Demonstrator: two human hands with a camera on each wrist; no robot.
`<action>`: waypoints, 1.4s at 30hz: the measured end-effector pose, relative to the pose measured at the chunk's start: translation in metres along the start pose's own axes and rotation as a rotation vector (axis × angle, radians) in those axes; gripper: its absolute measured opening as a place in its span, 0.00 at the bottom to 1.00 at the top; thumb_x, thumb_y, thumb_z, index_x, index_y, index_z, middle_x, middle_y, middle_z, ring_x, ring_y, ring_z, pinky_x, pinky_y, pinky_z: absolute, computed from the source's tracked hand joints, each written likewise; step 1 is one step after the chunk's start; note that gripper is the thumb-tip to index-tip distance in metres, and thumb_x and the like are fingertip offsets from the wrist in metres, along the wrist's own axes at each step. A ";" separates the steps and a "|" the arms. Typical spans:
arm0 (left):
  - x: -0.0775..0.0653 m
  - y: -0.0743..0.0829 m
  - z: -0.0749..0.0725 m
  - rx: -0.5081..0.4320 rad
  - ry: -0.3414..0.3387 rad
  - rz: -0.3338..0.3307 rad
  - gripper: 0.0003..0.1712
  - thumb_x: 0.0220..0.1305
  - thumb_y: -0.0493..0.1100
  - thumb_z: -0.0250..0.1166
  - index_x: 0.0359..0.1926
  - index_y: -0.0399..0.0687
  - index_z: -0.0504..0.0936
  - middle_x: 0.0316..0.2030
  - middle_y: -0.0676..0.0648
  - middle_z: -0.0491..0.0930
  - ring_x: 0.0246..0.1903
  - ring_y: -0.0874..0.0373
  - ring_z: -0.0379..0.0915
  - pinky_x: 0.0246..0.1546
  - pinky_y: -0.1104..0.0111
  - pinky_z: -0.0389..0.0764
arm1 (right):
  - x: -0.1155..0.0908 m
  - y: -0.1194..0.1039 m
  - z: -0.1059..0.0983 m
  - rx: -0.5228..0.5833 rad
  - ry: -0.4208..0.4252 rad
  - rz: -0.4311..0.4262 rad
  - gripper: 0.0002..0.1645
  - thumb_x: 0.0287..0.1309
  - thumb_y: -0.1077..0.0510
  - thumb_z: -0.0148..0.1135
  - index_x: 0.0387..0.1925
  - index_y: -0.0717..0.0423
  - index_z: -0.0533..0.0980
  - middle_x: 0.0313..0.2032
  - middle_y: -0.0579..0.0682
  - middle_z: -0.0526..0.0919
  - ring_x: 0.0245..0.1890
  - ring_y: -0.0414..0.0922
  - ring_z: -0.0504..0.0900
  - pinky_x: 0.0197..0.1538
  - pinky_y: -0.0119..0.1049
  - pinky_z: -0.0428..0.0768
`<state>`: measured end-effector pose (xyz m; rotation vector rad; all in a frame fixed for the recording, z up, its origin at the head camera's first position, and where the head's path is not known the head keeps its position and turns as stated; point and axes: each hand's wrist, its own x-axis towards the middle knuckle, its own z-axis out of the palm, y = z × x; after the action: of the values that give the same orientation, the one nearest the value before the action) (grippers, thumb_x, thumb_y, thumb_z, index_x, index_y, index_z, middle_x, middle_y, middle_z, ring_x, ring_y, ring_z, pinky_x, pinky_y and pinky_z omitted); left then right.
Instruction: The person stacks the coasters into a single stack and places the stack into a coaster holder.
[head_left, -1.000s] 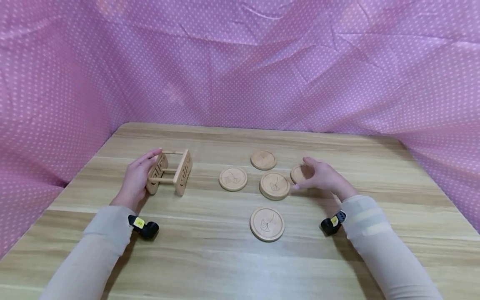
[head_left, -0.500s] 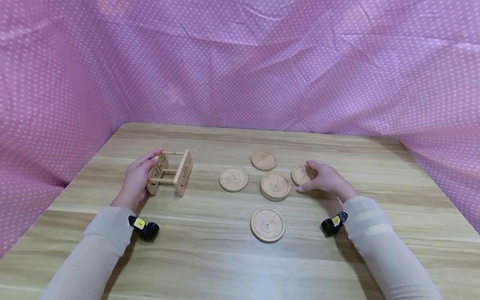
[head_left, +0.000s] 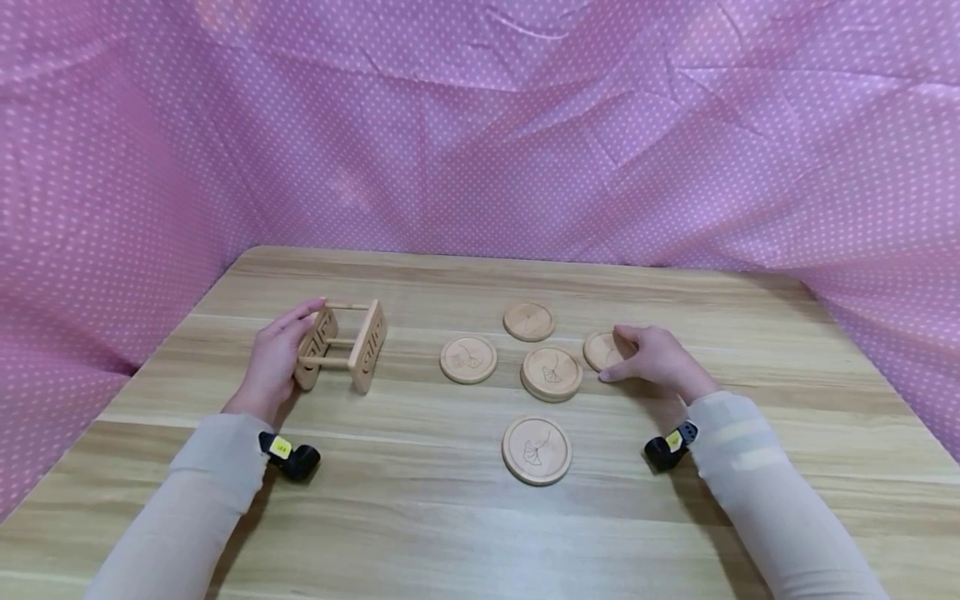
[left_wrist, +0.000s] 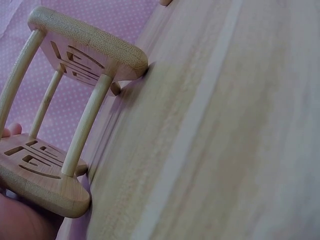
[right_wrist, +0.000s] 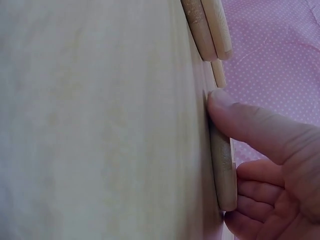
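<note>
My left hand holds the near-left side panel of a wooden coaster rack, whose two cut-out panels are joined by thin rods. In the left wrist view, fingertips show past the lower panel. My right hand pinches a round wooden coaster at its rim, thumb on the near side and fingers on the far side. That coaster lies on the table, its right part hidden by the hand. In the right wrist view, the thumb presses the edge of this coaster.
Left of that coaster, two coasters seem stacked, with a leaf drawing on top. Single coasters lie around them: a far one, a left one and a near one. Pink dotted cloth hangs behind the wooden table.
My right hand has shifted slightly right, and its thumb has come away from the middle stack to the right coaster's rim. The left hand and the rack have stayed put.
</note>
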<state>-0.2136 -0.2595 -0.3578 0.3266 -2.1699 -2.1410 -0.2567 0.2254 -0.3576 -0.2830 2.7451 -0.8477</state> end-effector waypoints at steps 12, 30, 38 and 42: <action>0.001 0.000 0.000 0.004 -0.009 0.008 0.25 0.69 0.49 0.51 0.65 0.51 0.65 0.69 0.54 0.56 0.69 0.54 0.48 0.69 0.60 0.54 | 0.000 -0.001 -0.001 -0.036 0.015 0.005 0.58 0.35 0.44 0.76 0.65 0.65 0.59 0.64 0.67 0.59 0.66 0.63 0.54 0.69 0.55 0.52; 0.002 -0.002 -0.001 0.015 -0.006 0.015 0.25 0.69 0.49 0.51 0.65 0.52 0.64 0.69 0.54 0.56 0.70 0.54 0.46 0.70 0.59 0.52 | -0.001 -0.006 -0.002 -0.046 0.019 0.001 0.58 0.35 0.43 0.75 0.64 0.65 0.61 0.63 0.66 0.62 0.66 0.62 0.56 0.68 0.56 0.54; 0.003 0.000 0.000 -0.008 -0.003 0.004 0.25 0.69 0.48 0.51 0.65 0.51 0.65 0.69 0.54 0.56 0.69 0.55 0.47 0.70 0.61 0.52 | -0.001 -0.012 -0.002 -0.057 0.060 0.003 0.57 0.34 0.43 0.75 0.64 0.65 0.62 0.63 0.66 0.63 0.65 0.61 0.58 0.68 0.54 0.55; 0.002 0.000 0.000 -0.008 -0.005 -0.001 0.25 0.70 0.48 0.50 0.66 0.51 0.64 0.69 0.53 0.55 0.69 0.53 0.47 0.69 0.60 0.53 | -0.001 -0.015 0.000 -0.057 0.072 -0.010 0.57 0.34 0.42 0.75 0.63 0.63 0.63 0.63 0.64 0.64 0.65 0.60 0.59 0.68 0.54 0.56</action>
<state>-0.2160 -0.2601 -0.3579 0.3228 -2.1636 -2.1532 -0.2540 0.2140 -0.3485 -0.2832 2.8407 -0.7980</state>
